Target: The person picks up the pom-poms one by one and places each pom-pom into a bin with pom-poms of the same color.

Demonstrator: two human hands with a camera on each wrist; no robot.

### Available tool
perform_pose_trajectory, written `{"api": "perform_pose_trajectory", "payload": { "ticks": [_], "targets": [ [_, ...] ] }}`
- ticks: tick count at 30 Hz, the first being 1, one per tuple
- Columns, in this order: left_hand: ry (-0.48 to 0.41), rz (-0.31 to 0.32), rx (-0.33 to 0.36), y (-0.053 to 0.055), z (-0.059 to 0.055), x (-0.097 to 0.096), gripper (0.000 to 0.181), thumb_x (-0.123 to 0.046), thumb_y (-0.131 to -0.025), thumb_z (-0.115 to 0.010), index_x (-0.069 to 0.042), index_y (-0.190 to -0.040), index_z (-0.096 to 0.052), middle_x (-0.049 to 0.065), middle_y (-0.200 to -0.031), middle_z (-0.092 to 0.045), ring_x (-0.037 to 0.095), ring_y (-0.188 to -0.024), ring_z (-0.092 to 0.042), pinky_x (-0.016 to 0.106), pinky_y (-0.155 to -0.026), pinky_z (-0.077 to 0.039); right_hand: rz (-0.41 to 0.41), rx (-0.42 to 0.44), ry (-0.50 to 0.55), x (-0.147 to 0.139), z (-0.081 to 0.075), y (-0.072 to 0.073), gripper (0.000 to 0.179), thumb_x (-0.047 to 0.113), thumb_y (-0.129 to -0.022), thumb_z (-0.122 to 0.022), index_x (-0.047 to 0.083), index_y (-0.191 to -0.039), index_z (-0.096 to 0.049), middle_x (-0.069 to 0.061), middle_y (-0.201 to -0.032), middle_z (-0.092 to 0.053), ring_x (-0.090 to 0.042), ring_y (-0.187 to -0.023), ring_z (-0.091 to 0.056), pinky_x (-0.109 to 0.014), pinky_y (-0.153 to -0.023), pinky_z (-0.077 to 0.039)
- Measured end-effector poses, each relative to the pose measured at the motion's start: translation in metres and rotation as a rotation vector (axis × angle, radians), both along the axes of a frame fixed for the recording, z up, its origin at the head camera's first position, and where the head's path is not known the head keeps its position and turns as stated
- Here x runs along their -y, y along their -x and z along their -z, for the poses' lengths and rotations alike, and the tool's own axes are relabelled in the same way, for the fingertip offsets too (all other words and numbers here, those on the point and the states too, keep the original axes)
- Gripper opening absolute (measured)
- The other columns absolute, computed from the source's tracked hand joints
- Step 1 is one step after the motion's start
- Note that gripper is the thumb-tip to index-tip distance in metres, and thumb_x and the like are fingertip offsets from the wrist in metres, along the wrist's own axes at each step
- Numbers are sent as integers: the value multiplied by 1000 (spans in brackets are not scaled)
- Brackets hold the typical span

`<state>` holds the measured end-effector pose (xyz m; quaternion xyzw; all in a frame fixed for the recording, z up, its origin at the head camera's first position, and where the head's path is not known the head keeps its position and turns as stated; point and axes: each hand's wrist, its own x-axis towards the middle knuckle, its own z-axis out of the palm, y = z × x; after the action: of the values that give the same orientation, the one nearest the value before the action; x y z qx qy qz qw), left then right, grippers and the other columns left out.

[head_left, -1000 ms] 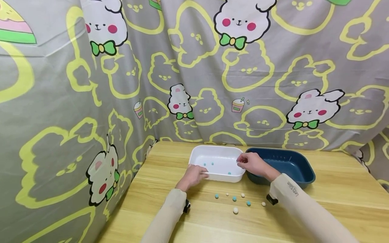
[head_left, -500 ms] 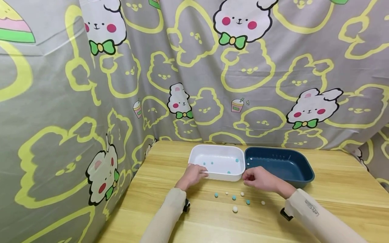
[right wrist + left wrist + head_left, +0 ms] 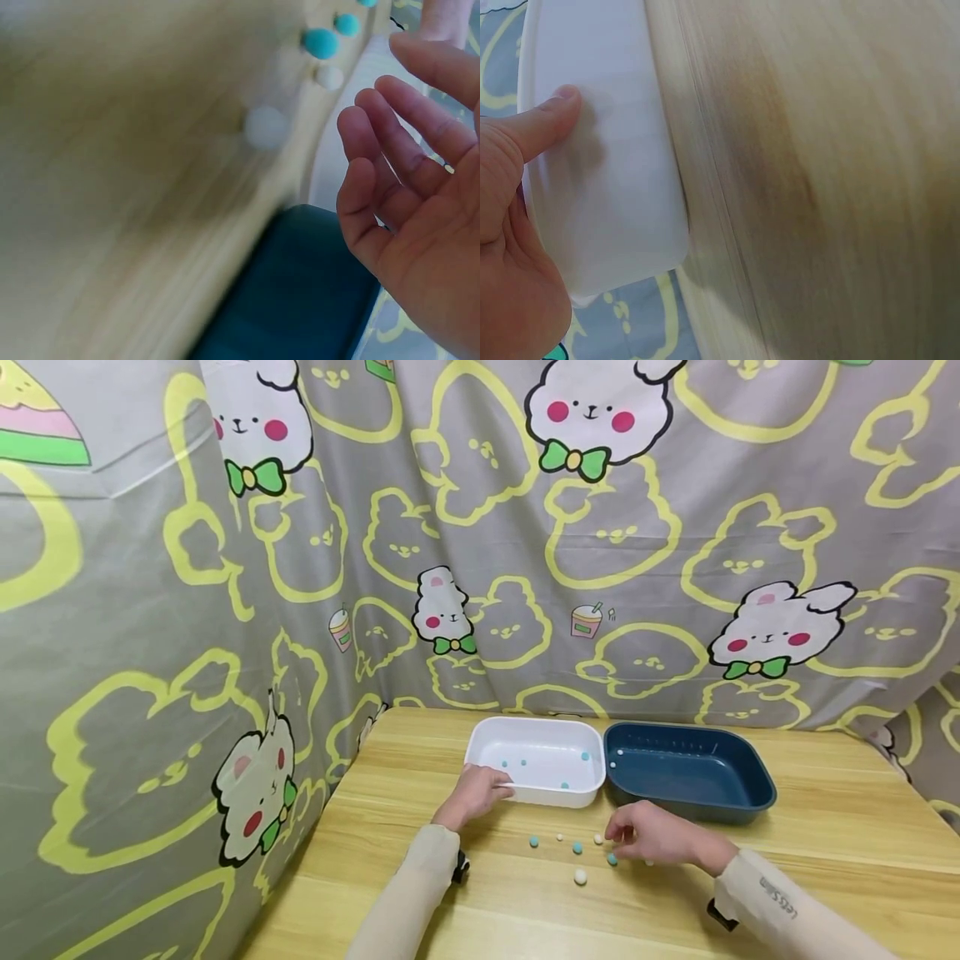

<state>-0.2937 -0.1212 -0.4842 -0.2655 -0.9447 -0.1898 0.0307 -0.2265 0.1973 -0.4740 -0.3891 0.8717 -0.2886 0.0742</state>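
Note:
A white plastic tub stands on the table with several small blue balls in it. My left hand grips its near-left rim; in the left wrist view the thumb lies against the outer wall. My right hand hovers low over the table, fingers loosely bent and parted, holding nothing in the right wrist view. Closest to its fingertips are a blue ball and a white ball. Another white ball is mostly hidden beneath that hand.
Right of the white tub stands a dark blue tub, two small white balls inside at its left. Further loose balls lie on the wooden table: a blue ball, another blue ball and a larger white ball. A patterned curtain hangs behind.
My right hand has let go of a blue ball inside the white tub, then moved back toward me and right, over the loose balls. My left hand has stayed on the rim.

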Motion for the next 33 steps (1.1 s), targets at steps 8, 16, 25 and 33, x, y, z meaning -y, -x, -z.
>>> {"api": "perform_pose_trajectory", "payload": {
  "ticks": [8,16,25,33],
  "targets": [
    [-8,4,-14,0,3,1,12,-28,-88,-66,-23,-80,-73,-14,-81,-70,2,-79,-62,33,-85,-32,-62,-28,-10,0,14,-1,11,14,-80,-75,12,-89,-69,11,-82,-60,-3,-73,-54,-23,-64,-47],
    [-14,1,-18,0,6,1,12,-28,-88,-66,-23,-80,-74,-14,-81,-70,1,-78,-61,33,-85,-32,-54,6,-35,3,23,-1,11,10,-79,-75,13,-89,-70,12,-81,-59,-1,-72,-52,-21,-63,-46],
    [-13,7,-38,-1,7,1,12,-28,-88,-67,-23,-79,-73,-14,-80,-70,2,-77,-61,33,-85,-32,-68,-52,-46,4,28,1,9,11,-80,-74,15,-88,-71,13,-81,-58,1,-71,-50,-20,-62,-45],
    [-13,1,-22,-1,7,1,12,-28,-88,-66,-23,-81,-74,-14,-82,-71,2,-80,-62,33,-86,-32,-66,-44,-34,2,30,3,9,8,-81,-73,14,-86,-70,12,-80,-59,0,-70,-53,-21,-62,-46]
  ]
}}
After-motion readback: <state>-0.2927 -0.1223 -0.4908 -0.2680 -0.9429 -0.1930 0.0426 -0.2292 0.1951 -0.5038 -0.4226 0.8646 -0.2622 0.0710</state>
